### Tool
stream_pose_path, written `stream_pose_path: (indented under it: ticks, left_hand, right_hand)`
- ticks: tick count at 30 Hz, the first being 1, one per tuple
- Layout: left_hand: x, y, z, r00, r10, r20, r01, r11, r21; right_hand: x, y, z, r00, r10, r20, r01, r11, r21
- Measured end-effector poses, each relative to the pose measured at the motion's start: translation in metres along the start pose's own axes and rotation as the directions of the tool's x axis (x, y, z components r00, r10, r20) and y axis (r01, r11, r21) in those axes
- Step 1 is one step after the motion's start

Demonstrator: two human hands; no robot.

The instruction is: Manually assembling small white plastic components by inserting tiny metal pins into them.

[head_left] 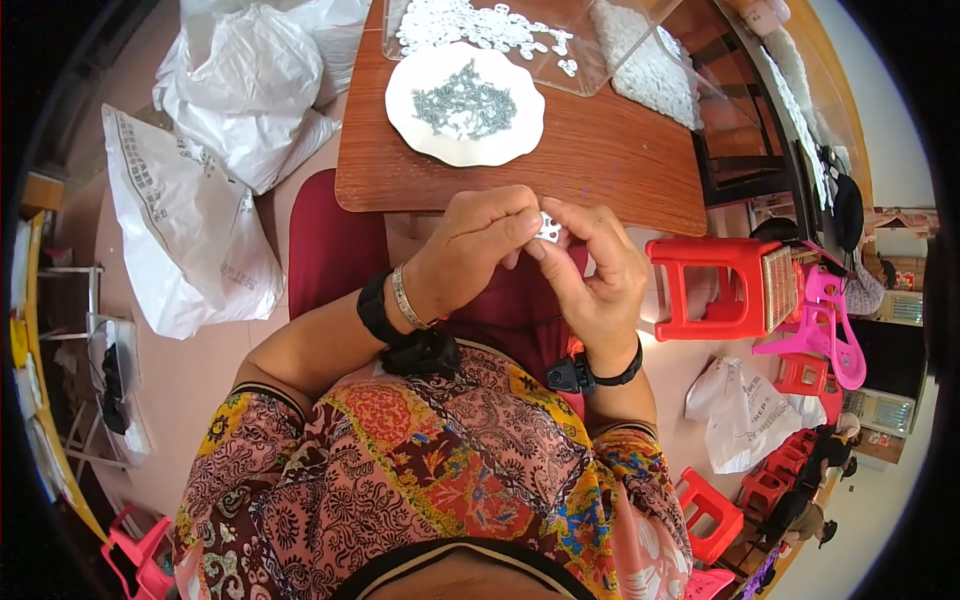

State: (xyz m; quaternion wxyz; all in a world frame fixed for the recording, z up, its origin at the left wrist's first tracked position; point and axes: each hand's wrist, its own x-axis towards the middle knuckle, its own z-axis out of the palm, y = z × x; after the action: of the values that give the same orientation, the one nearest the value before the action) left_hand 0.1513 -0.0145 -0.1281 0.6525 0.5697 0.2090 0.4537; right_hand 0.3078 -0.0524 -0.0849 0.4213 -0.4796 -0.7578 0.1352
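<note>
Between my two hands, just off the near edge of the wooden table [600, 160], is a small white plastic piece [549, 228] with holes in it. My left hand [470, 240] pinches it from the left, thumb and forefinger closed. From the right, the thumb and fingers of my right hand [600, 262] close on the same piece. Beyond my hands stands a white scalloped plate [418, 135] with a heap of small grey metal screws [465, 103]. Farther back, many similar white pieces [470, 27] lie in a clear tray [575, 72].
A second clear container [650, 65] of white pieces stands at the back right. Large white sacks [190, 230] are on the floor to the left. A red plastic stool [710, 288] is close on the right, with a pink chair [825, 325] behind it. Farther right, people sit.
</note>
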Motion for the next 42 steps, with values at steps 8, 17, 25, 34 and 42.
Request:
stream_pose_path:
  ticks: [8,17,25,34,42]
  left_hand:
    - [0.000,-0.014,-0.009,0.946,0.302,0.115,-0.322,0.911,0.256]
    - [-0.001,-0.009,-0.009,0.939,0.301,0.166,-0.333,0.916,0.225]
    - [-0.003,-0.001,-0.013,0.983,0.108,0.147,-0.127,0.984,0.126]
    - [-0.005,0.004,-0.005,1.000,0.014,0.012,-0.014,1.000,0.010]
    - [0.004,0.002,-0.004,0.999,0.042,-0.021,-0.038,0.985,0.166]
  right_hand:
    - [0.001,-0.002,-0.005,0.999,-0.029,0.043,0.028,0.999,0.028]
    - [0.000,-0.004,-0.004,0.999,-0.027,0.042,0.026,0.999,0.024]
    - [0.001,-0.005,0.000,0.997,-0.048,0.053,0.046,0.999,0.026]
    - [0.003,-0.003,0.002,0.999,-0.039,0.011,0.038,0.995,0.097]
    - [0.004,0.006,0.001,0.990,0.110,0.087,-0.130,0.956,0.264]
